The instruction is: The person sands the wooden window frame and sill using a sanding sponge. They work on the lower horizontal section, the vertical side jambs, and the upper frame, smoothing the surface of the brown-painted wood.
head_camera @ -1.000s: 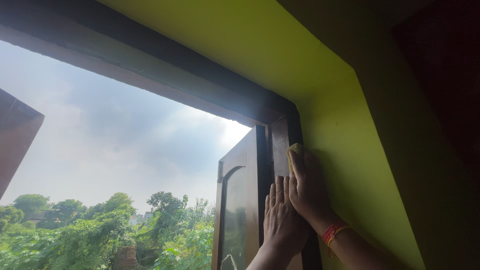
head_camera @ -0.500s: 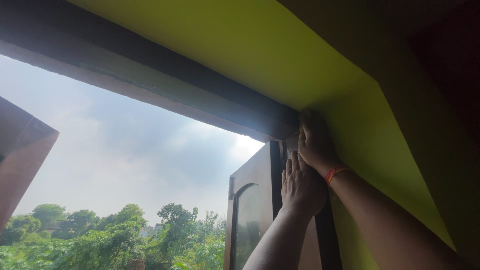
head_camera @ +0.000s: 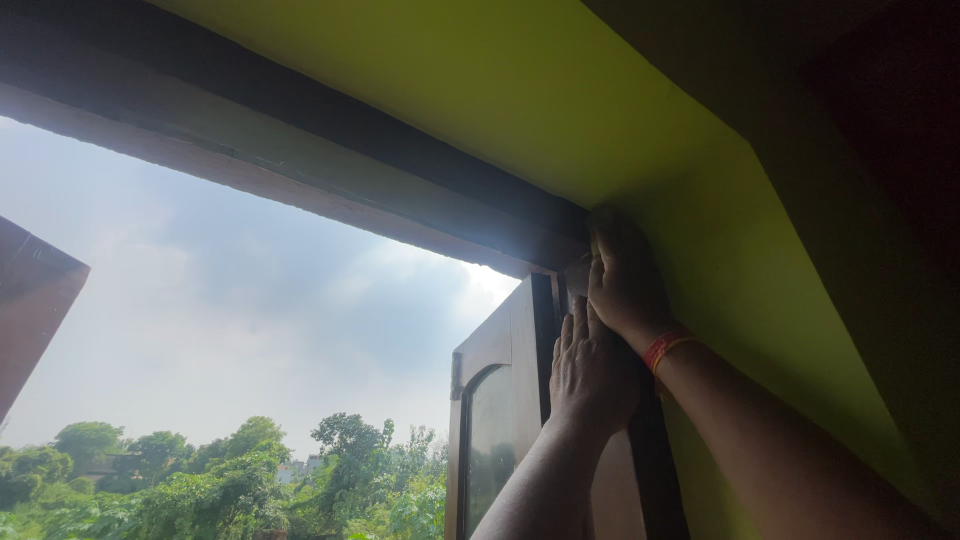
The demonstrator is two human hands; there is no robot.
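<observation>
Dark brown wood is what both your hands press against: the window frame [head_camera: 560, 300], at its upper right corner where the top bar meets the right upright. Your right hand [head_camera: 622, 275] lies flat and highest, its fingers [head_camera: 603, 238] stretched up into the very corner, touching the frame just under the green ceiling slab [head_camera: 520, 90]. You cannot tell whether anything is tucked under that palm; the hand is in shadow. An orange-red band [head_camera: 664, 347] circles that wrist. Your left hand [head_camera: 592, 372] sits just below and touching the right one, palm against the upright, its fingers [head_camera: 578, 322] straight, held together and pointing up; it grips nothing.

The frame looks nearly black against the bright sky, with a paler brown strip along the underside of the top bar. It runs slanting from the upper left of the view down to the corner by your hands.

Just left of your left hand, the wooden window shutter [head_camera: 495, 420] stands swung outward, with an arched glass pane in it. To the right, the green wall [head_camera: 760, 300] of the recess touches the frame. Beyond the opening lie grey cloudy sky [head_camera: 250, 300] and green treetops [head_camera: 230, 480], with a reddish-brown slab [head_camera: 30, 310] at the far left edge.
</observation>
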